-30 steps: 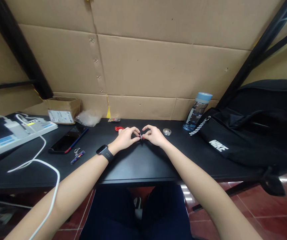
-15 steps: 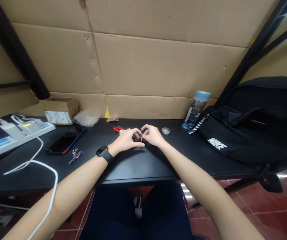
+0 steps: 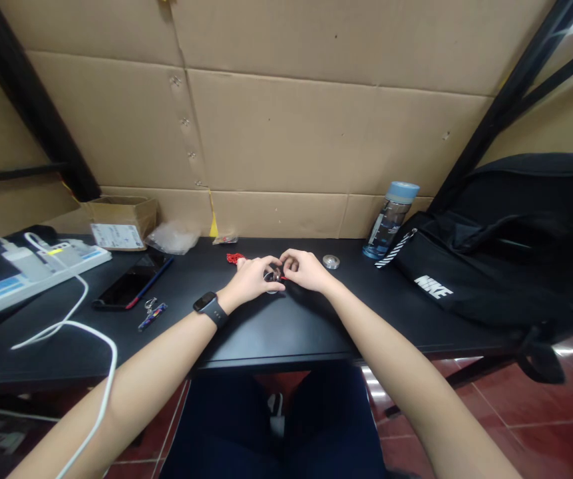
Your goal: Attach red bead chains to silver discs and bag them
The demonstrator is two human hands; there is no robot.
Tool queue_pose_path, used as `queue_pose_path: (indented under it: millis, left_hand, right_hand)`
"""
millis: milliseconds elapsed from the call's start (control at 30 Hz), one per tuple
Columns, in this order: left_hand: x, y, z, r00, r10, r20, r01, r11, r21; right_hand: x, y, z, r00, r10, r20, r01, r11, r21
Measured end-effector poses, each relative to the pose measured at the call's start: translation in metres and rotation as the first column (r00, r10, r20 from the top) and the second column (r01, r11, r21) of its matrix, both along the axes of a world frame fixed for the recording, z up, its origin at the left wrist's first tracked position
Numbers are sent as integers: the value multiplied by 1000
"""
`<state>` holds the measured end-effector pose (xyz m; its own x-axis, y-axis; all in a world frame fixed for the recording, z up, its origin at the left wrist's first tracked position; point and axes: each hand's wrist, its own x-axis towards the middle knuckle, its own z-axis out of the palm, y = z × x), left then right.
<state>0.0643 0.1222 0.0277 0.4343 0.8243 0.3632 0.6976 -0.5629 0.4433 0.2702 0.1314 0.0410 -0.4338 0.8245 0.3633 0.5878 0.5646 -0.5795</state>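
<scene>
My left hand point(image 3: 252, 278), with a black smartwatch point(image 3: 209, 309) on its wrist, and my right hand point(image 3: 306, 269) meet over the middle of the black desk point(image 3: 276, 326). Between their fingertips they pinch a small round metallic piece point(image 3: 273, 274) with a bit of red thread at it; the piece is too small to identify. A little heap of red thread or beads point(image 3: 235, 257) lies just behind my left hand. A small round clear-and-silver spool point(image 3: 331, 261) sits on the desk to the right of my right hand.
At the left lie a phone with a pen point(image 3: 129, 284), a small keychain point(image 3: 152, 311), a white power strip with cables point(image 3: 26, 269), a cardboard box point(image 3: 120, 220) and plastic bag. A water bottle point(image 3: 390, 220) and black Nike bag point(image 3: 486, 266) stand right. Cardboard lines the wall.
Both hands stayed together at the desk's middle; the fingers shifted a little and the small metallic piece has turned, so its round face shows more. The view dipped slightly.
</scene>
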Motion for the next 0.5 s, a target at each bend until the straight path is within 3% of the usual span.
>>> queue_pose_path:
  millis: [133,300,500]
  left_hand:
    - [0,-1,1,1000,-13,20,13,999,-34]
    - [-3,-3,6,999,-46,8,46,994,-102]
    - [-18,-1,11,965,-263,16,260,944,-202]
  right_hand:
    - [12,-1,7,987,160,18,-160,987,-26]
    - [16,3,1,984,176,16,-174,980,-94]
    - [14,4,0,985,174,7,-172,980,-102]
